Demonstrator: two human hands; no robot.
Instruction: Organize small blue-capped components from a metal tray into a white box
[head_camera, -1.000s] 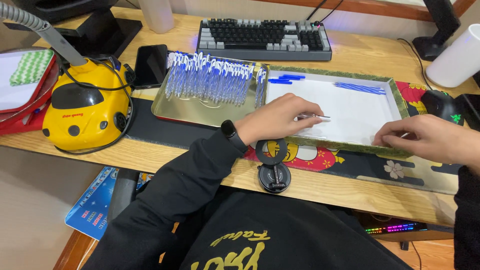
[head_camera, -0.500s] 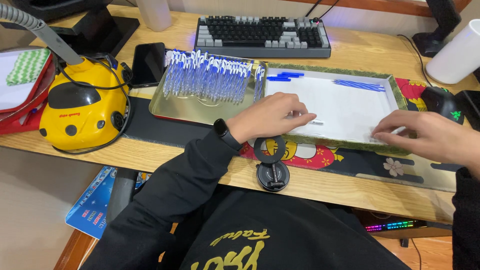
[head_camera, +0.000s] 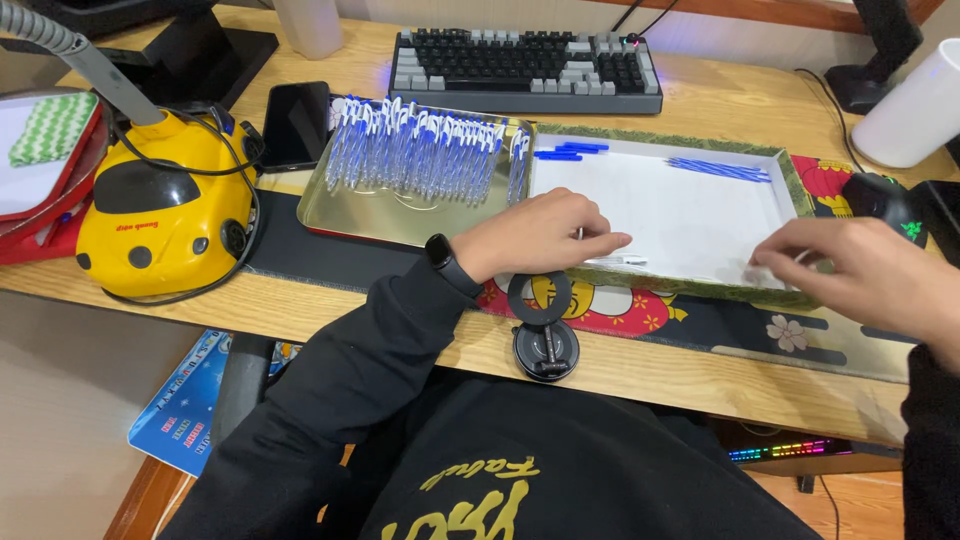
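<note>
My left hand rests curled on the near-left part of a white shallow tray with a green patterned rim. Its fingers close on a slim clear pen barrel that pokes out past the fingertips. My right hand reaches into the tray's near-right corner with its fingertips drawn together on the tray floor; whatever they pinch is hidden. A few blue caps and thin blue refills lie along the tray's far side. Left of it, a gold metal tray holds several blue and clear pens.
A round black phone stand sits at the desk's front edge. A yellow machine with a grey hose stands at the left, a dark phone behind it. A keyboard lies at the back, a black mouse and white cup at the right.
My right hand has moved left from beside the mouse into the white tray's near-right corner. My left hand has stayed on the tray's near-left part with the barrel.
</note>
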